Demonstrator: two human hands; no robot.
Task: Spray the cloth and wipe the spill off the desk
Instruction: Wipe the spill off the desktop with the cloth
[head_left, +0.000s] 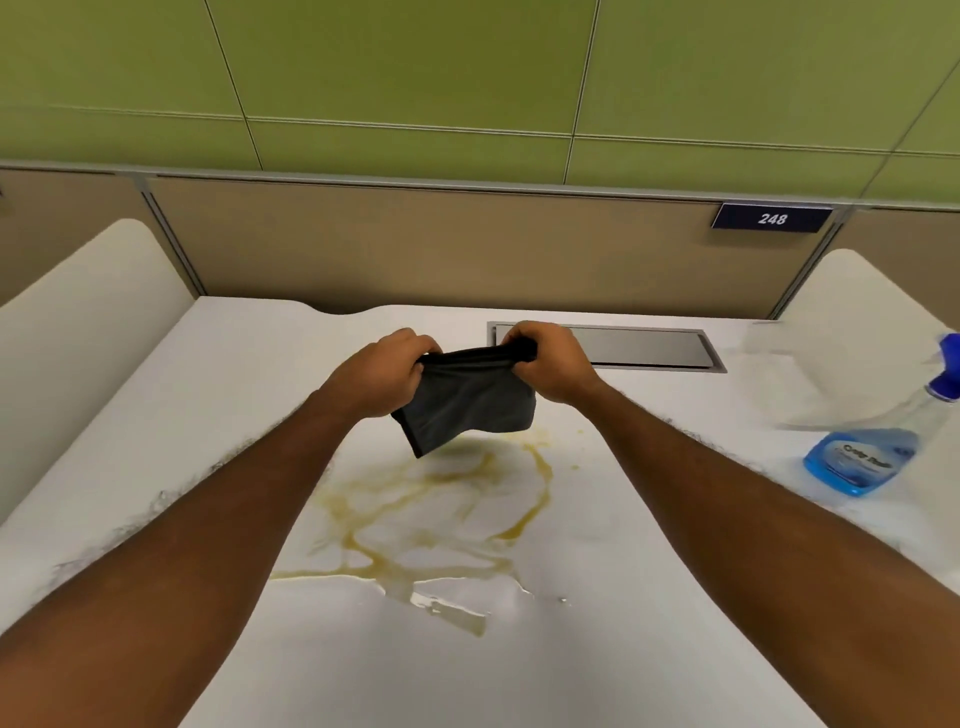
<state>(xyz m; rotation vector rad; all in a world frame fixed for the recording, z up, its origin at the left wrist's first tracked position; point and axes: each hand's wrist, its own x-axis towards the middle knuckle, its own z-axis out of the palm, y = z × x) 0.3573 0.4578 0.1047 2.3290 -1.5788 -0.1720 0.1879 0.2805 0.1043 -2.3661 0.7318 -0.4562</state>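
Observation:
A dark grey cloth (467, 402) hangs above the white desk (649, 597), stretched between both hands. My left hand (382, 371) grips its left top corner and my right hand (550, 364) grips its right top corner. Beneath and in front of the cloth a yellowish spill (431, 519) spreads over the desk in streaks, with a wet clear patch at its near edge. A spray bottle (872, 447) with blue liquid and a blue nozzle stands at the right edge of the desk, apart from both hands.
A grey metal cable hatch (644, 347) is set into the desk behind my right hand. Beige partition panels close the back, with a dark sign reading 248 (772, 218). White side dividers (88, 312) rise at left and right.

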